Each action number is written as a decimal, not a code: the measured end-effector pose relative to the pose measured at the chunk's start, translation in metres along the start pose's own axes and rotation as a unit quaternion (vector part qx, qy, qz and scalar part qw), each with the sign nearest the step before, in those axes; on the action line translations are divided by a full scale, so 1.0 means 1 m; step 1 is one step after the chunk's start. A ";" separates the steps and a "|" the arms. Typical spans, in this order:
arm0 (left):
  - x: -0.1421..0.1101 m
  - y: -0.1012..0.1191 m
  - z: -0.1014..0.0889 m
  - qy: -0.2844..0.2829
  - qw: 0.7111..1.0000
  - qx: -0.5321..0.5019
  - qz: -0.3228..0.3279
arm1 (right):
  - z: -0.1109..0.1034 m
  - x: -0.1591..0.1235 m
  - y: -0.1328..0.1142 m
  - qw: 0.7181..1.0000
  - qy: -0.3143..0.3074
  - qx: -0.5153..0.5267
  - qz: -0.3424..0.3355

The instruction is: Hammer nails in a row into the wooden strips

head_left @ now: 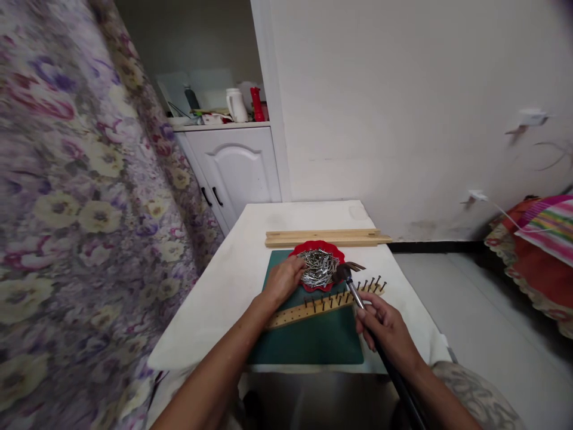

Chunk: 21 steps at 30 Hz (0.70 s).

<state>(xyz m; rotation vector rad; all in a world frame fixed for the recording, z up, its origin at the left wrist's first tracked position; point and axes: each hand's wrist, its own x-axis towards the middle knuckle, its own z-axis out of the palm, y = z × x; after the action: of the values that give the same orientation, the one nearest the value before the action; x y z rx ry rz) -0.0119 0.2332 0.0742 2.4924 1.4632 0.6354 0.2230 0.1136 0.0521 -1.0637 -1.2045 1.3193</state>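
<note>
Curtain [67, 197]: floral; hangs at far left.
Cabinet [233, 164]: white; black handles.
Table [197, 325]: pale top; bears green mat [308, 343].
Left hand [284, 279]: at left edge of red dish [308, 245]; fingers bent, close together, tips at silver nails [319, 269]; whether they pinch one cannot be told.
Strip [289, 318]: aslant across mat, on near side of dish; open holes at left, dark nails [331, 303] upright from middle to right.
Boards [322, 239]: lie behind dish.
Hammer [353, 291]: head at dish's right edge, contact unclear; claw points right.
Right hand [387, 325]: fingers curled around hammer's handle.
Bedding [528, 239]: far right, orange and striped.
</note>
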 end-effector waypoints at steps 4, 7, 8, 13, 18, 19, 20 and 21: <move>-0.040 -0.009 -0.017 0.019 0.998 0.038 -0.042 | 0.000 0.001 0.002 1.000 -0.005 0.000 0.001; -0.068 -0.015 -0.019 0.003 0.995 0.059 -0.078 | 0.000 0.002 0.004 1.000 -0.007 -0.003 0.000; -0.075 -0.016 -0.017 -0.012 0.995 0.066 -0.080 | 0.000 0.002 0.005 1.000 -0.006 -0.004 0.000; -0.083 -0.011 -0.005 -0.084 0.990 0.100 -0.056 | 0.000 0.002 0.005 1.000 -0.001 -0.006 0.001; -0.075 -0.003 0.002 -0.085 0.994 0.043 -0.049 | 0.000 0.003 0.005 1.000 -0.001 -0.003 -0.001; -0.074 -0.003 0.003 -0.086 0.995 0.025 -0.051 | 0.000 0.003 0.005 1.000 -0.001 -0.002 -0.001; -0.074 -0.003 0.005 -0.086 0.995 0.011 -0.053 | 0.000 0.002 0.004 1.000 -0.001 -0.001 -0.001; -0.073 -0.004 0.006 -0.083 0.995 0.000 -0.054 | -0.001 0.002 0.005 1.000 -0.001 0.001 -0.001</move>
<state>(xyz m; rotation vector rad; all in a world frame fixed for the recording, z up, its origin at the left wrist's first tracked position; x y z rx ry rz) -0.0432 0.1718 0.0480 2.3809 1.5227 0.3977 0.2228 0.1161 0.0475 -1.0591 -1.2057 1.3196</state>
